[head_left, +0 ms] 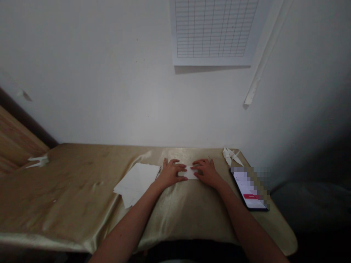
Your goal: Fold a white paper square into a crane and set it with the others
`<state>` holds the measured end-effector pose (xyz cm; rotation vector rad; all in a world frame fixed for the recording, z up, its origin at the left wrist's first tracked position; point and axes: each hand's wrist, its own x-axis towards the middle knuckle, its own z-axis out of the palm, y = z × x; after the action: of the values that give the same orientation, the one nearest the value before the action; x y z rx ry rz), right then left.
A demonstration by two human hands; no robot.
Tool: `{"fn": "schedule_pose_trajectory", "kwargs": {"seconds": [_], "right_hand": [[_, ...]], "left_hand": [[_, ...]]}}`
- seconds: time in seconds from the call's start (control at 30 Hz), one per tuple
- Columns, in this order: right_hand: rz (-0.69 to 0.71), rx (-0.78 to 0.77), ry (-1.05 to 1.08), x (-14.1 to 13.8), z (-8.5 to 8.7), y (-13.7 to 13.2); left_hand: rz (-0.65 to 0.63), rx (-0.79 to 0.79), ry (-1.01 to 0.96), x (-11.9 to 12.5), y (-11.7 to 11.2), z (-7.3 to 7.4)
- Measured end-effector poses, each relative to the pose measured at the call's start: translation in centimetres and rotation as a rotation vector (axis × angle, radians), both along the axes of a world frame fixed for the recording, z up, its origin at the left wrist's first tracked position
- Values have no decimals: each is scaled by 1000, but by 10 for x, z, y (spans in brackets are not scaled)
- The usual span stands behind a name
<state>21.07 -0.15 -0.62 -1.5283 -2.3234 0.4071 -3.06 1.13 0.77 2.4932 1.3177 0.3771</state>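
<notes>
A small folded white paper (190,172) lies on the table (82,182), which is covered by a gold satin cloth. My left hand (171,172) lies flat on the paper's left end with its fingers stretched out. My right hand (206,171) presses the right end in the same way, fingers flat. The fingertips of both hands nearly meet over the paper, and most of the paper is hidden beneath them.
A stack of white paper sheets (137,182) lies left of my left forearm. A phone (249,189) with a lit screen rests at the right edge. A folded white paper figure (231,155) sits behind it, another (38,160) at far left. A gridded chart (215,31) hangs on the wall.
</notes>
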Motion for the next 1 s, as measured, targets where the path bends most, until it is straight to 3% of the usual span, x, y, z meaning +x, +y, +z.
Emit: {"fn": "schedule_pose_trajectory", "kwargs": {"seconds": [0.53,1.0], "right_hand": [[11,25,135,-3,-3,0],[0,-8,150,-5,1,-3]], "left_hand": [[36,-72,-25,0,3,3],[94,-9,-116,8,5,-14]]}}
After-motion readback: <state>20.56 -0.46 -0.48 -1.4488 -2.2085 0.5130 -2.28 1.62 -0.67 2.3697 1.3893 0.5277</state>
